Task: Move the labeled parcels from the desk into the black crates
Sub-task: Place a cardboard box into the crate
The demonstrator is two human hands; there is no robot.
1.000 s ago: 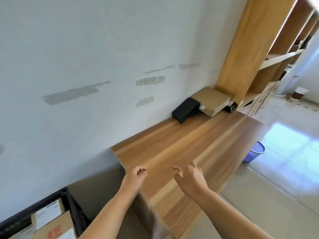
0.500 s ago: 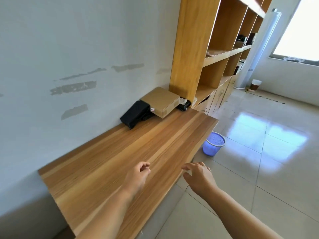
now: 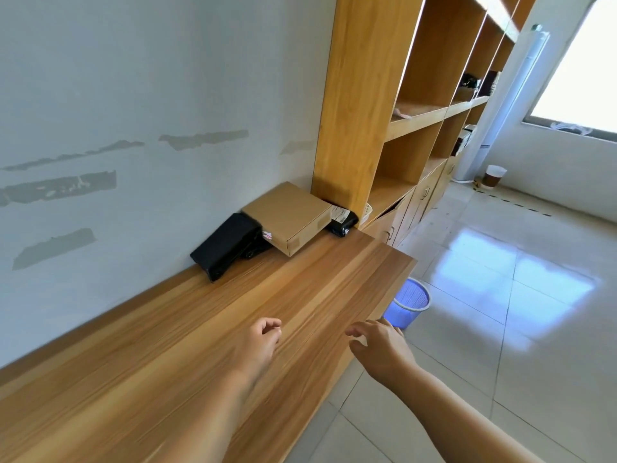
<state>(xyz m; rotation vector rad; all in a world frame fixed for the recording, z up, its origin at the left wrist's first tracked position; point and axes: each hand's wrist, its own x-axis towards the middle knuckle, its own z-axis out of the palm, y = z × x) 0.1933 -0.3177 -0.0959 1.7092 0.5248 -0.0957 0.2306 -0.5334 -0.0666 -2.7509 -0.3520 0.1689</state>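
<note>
A long wooden desk (image 3: 207,335) runs along a pale wall (image 3: 133,95) which has grey patches where the paint is missing. At the far end of the desk stands a tall wooden shelf unit (image 3: 364,95), and to the right of it lies a glossy tiled floor (image 3: 500,295) with bright light from a window.

The parcels are all at the far end of the desk, close to the wall and to the side of the shelf unit. A brown cardboard box (image 3: 287,215) lies flat there. A black parcel (image 3: 227,245) lies just beside its left side, touching the wall edge of the desk. Another black parcel with a white label (image 3: 342,220) is partly hidden behind the right side of the box, against the foot of the shelf unit. The black crates are not in view.

Both hands are above the near part of the desk, well apart from the parcels, and they hold nothing. The left hand (image 3: 260,342) is over the middle of the desk top, its fingers loosely curled inward. The right hand (image 3: 380,349) is over the front edge of the desk, its fingers relaxed and slightly spread, bent a little downward.

On the floor below the far front corner of the desk stands a purple plastic basket (image 3: 409,304). Farther away, near a white column (image 3: 500,105), there is a small white and brown bin (image 3: 494,175).
</note>
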